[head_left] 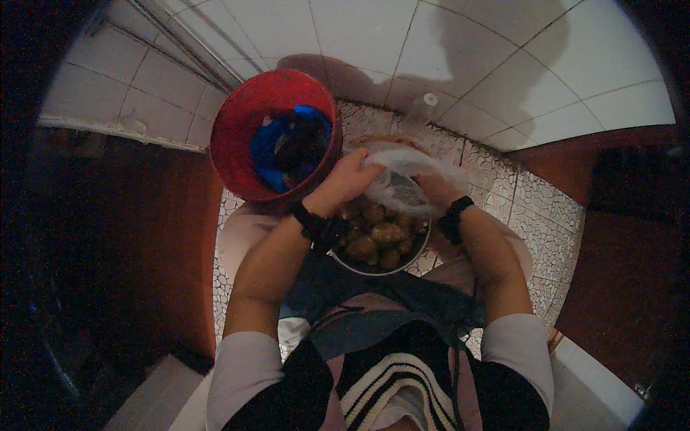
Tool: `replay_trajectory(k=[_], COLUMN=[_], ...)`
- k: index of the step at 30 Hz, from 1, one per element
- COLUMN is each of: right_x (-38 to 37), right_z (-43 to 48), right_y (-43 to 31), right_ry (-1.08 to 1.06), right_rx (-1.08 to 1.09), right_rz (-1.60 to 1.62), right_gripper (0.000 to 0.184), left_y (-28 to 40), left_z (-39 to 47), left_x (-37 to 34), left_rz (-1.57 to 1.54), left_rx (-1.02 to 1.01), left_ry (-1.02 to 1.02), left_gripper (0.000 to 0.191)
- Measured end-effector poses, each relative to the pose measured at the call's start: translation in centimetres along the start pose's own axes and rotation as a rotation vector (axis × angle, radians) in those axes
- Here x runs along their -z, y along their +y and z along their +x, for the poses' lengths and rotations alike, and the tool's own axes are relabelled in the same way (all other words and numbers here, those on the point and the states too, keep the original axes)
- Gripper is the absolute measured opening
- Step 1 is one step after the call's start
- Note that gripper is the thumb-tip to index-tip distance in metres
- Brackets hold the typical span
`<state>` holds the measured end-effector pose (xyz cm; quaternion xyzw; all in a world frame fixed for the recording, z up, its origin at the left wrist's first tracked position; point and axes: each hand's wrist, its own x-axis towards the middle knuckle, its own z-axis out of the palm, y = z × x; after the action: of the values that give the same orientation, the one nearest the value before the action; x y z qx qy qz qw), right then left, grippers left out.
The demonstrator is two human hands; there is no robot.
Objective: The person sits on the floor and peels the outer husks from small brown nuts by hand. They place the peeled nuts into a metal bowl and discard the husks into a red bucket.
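A translucent plastic bag (401, 175) is stretched between my two hands above a round container of brown, potato-like lumps (388, 234). My left hand (345, 178) grips the bag's left edge near its top, thumb and fingers together. Partly covered by the film, my right hand (439, 188) is on the bag's right side; its fingers are blurred, so their hold is hard to make out. The container's pale rim (377, 273) shows between my knees. Behind the bag, part of an orange-brown rim (396, 139) is visible.
A red bucket (226, 140) with blue and dark items in it stands at my left, close to my left hand. A tiled wall (361, 32) rises ahead, with a clear bottle-like object (426, 110) at its foot. Reddish-brown panels flank the patterned floor (544, 231).
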<state>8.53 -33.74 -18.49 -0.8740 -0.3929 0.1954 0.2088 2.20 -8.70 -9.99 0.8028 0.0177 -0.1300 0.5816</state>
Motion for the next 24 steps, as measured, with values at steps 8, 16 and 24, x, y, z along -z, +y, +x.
replay_trajectory(k=[8,16,24], right_x=[0.5,7.8,12.5], right_z=[-0.3,-2.0,-3.2], right_y=[1.4,-3.8,-10.7], right_ry=[0.001,0.004,-0.126], right_rx=[-0.101,-0.289,-0.095], right_rz=[0.156,0.42,0.812], right_gripper=[0.041,0.042,0.043], left_y=[0.3,0.0,2.6], left_z=[-0.5,-0.1,-1.5], left_x=[0.2,0.2,2.1], left_rz=[-0.067,-0.028,0.247], left_rx=[-0.027,-0.02,-0.074], left_ry=[-0.003,-0.055,-0.06], left_gripper=[0.034,0.034,0.042])
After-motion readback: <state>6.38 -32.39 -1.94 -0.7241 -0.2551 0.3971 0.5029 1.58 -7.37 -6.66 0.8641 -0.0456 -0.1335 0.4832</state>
